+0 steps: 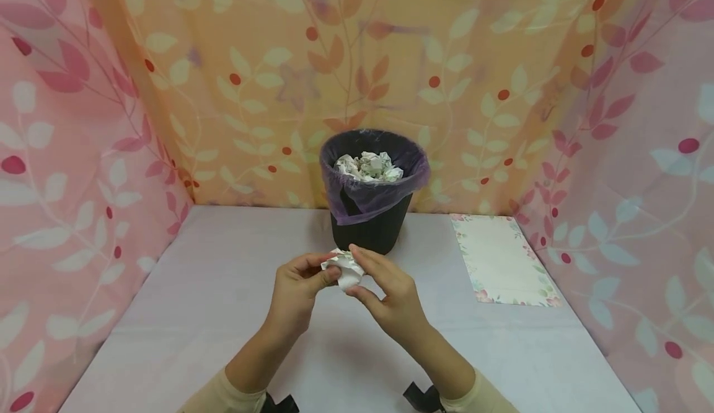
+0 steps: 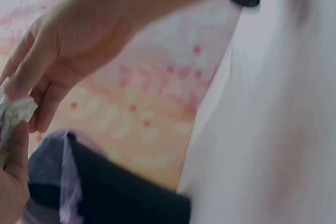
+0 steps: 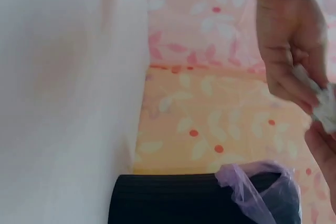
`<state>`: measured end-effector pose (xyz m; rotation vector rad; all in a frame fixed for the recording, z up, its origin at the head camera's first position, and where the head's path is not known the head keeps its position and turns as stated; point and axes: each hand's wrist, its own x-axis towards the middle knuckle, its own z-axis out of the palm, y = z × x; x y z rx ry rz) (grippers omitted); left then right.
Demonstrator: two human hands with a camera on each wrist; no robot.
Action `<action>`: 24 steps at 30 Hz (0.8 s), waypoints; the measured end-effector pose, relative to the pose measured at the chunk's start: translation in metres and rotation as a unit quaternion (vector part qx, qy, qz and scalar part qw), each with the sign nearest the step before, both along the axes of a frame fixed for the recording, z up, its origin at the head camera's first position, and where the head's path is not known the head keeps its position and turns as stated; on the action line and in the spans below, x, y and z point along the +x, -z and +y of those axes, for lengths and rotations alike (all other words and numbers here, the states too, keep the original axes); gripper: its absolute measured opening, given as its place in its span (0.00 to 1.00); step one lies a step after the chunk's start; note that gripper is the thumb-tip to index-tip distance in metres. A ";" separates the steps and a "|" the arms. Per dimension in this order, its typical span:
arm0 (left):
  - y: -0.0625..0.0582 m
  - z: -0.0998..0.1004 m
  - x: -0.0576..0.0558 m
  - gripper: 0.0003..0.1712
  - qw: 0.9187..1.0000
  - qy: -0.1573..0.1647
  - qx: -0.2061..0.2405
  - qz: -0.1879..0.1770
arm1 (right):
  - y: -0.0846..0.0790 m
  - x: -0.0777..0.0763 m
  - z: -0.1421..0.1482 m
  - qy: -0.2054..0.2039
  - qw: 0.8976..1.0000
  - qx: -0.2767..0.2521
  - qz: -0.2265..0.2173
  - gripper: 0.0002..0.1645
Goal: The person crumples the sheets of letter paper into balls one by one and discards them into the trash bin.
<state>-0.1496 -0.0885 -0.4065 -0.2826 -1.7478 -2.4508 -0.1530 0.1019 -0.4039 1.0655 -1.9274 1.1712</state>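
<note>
A crumpled sheet of white paper (image 1: 344, 269) is held up in front of the bin, between both hands. My left hand (image 1: 295, 292) pinches it from the left, thumb on the near side. On its other side, my right hand (image 1: 393, 292) has fingers and thumb around the paper's right edge. In the left wrist view the paper (image 2: 16, 114) shows only in part, cut by the frame's left edge. Behind the hands stands a black bin (image 1: 370, 227) lined with a purple plastic bag (image 1: 415, 174). Several crumpled paper balls (image 1: 370, 166) fill it near the rim.
A flat sheet of floral-bordered paper (image 1: 502, 261) lies on the right of the white table (image 1: 212, 289). Patterned cloth (image 1: 268, 90) hangs behind the table and along both sides. Black straps (image 1: 424, 397) show at the wrists.
</note>
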 end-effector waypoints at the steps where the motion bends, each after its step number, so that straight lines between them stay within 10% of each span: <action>1: 0.000 0.001 0.001 0.14 1.000 0.008 0.019 -0.019 | 0.000 0.000 -0.001 0.000 1.000 -0.002 0.024 0.36; 8: -0.001 0.009 0.009 0.16 0.998 0.050 0.015 -0.023 | -0.001 0.003 -0.002 0.016 0.995 -0.062 0.076 0.24; 18: -0.017 -0.002 -0.007 0.23 0.984 0.090 -0.136 0.065 | -0.008 -0.001 0.017 -0.002 0.987 -0.120 -0.106 0.25; 24: -0.033 -0.018 -0.037 0.25 0.986 0.035 -0.158 0.047 | -0.011 -0.009 0.028 0.014 0.980 -0.142 -0.140 0.26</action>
